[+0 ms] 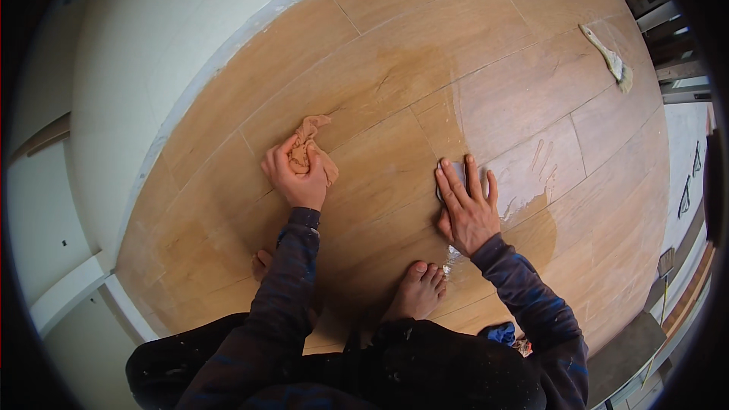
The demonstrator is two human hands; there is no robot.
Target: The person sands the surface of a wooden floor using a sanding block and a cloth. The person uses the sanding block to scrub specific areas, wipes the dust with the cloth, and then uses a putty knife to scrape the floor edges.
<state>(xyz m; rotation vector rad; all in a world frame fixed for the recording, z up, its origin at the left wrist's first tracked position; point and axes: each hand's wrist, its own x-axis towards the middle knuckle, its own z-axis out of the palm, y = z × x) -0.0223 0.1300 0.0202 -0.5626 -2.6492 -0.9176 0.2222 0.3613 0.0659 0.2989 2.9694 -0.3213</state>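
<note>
My left hand [292,176] is closed around a crumpled peach-coloured cloth [309,144], which rests on the wood-look tile floor [364,152]. Further right, my right hand [469,209] presses down with its fingers spread over a flat pale pad [459,171]. Only the pad's edges show between and beside the fingers, so its exact kind is hidden. Around that hand the floor is wet and glossy, with a whitish film [531,163] to its right. Near the heel of the hand is a small shiny wet spot.
A paintbrush [607,53] with a pale handle lies at the far right. My bare foot [418,288] is between my arms. A white wall [175,38] bounds the floor at left. Blue crumpled fabric [499,332] lies by my right knee. Boards and frames line the right edge.
</note>
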